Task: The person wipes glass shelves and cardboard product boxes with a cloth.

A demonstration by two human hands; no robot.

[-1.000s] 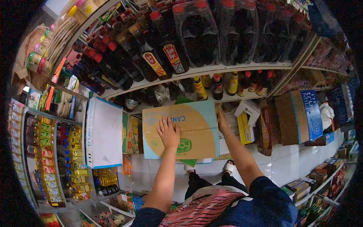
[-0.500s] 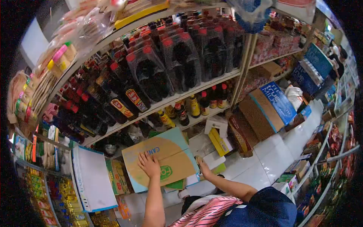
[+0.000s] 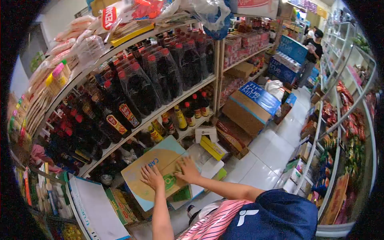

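A tan and pale-blue cardboard box (image 3: pixel 138 188) with printed lettering and a green logo lies in front of me, low by the shelf. My left hand (image 3: pixel 152 177) rests flat on its top with the fingers spread. Nearer the box's right side, my right hand (image 3: pixel 187 170) also lies on the top, fingers apart. Neither hand is closed around anything. Beneath the box, part of a green carton (image 3: pixel 181 195) shows; the rest is hidden.
A white-topped carton (image 3: pixel 94 208) stands at left. Shelves of dark bottles (image 3: pixel 160 72) rise ahead. To the right are a yellow box (image 3: pixel 213 147), a large brown carton (image 3: pixel 245 112) and a tiled aisle (image 3: pixel 260 160). Another person (image 3: pixel 314 50) stands at the far end.
My right hand has moved from beside the box's right edge onto its top. The left hand stays on the box. The view has tilted up and turned right, showing more aisle.
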